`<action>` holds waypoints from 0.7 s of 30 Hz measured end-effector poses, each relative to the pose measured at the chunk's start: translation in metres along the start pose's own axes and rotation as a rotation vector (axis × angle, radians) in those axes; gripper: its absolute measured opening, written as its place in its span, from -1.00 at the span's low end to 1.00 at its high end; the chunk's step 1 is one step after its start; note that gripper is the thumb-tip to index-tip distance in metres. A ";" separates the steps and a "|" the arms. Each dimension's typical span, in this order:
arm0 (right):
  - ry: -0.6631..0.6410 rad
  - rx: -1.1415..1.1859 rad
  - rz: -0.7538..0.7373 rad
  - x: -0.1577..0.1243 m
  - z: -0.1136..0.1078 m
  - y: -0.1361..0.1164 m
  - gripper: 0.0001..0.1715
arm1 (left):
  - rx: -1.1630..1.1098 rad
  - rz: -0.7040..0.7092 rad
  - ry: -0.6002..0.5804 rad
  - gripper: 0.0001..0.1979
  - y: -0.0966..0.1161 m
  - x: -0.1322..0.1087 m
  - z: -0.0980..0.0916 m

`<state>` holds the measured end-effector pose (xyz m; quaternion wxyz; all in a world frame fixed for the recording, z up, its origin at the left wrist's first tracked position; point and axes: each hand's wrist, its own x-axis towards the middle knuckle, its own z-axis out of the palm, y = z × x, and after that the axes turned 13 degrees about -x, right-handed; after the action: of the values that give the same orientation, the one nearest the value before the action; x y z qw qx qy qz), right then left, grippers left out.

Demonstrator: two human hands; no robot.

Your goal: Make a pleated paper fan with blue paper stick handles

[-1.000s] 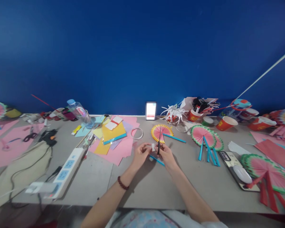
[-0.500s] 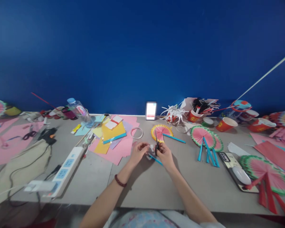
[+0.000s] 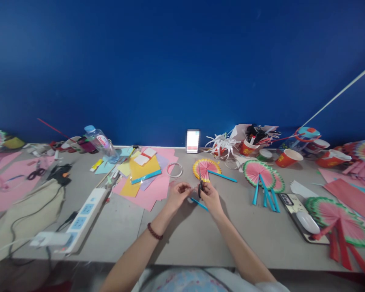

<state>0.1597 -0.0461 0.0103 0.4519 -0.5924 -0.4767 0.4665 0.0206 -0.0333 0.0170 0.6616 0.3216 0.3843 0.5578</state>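
Note:
My right hand (image 3: pixel 211 197) is closed round the black-handled scissors (image 3: pixel 200 187), whose blades point away from me. To its left, my left hand (image 3: pixel 179 194) pinches something small and pale at the fingertips; it is too small and blurred to name. Below both hands a blue paper strip (image 3: pixel 200 204) lies on the table. Just beyond the scissors is a pleated pink paper fan (image 3: pixel 204 167) with a yellow edge. Another blue strip (image 3: pixel 223 177) runs from it to the right.
Coloured paper sheets (image 3: pixel 150 178) and a roll of tape (image 3: pixel 174 170) are to the left, with a power strip (image 3: pixel 84 221) and a bottle (image 3: pixel 102 144). Green-edged fans (image 3: pixel 260 174), a phone (image 3: pixel 293 215), a mouse (image 3: pixel 307 222) and paper cups (image 3: pixel 288 158) stand right.
The pale piece between my hands shows less than before. My hands have barely moved, and the scissors stay in my right hand.

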 end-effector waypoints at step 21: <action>-0.417 -0.193 0.041 -0.015 0.002 -0.012 -0.63 | -0.262 0.054 0.111 -0.51 0.036 0.009 -0.017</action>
<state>0.1541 -0.0589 0.0233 0.2755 -0.5332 -0.5899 0.5401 -0.0108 -0.0184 0.0383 0.6606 0.2112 0.3352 0.6376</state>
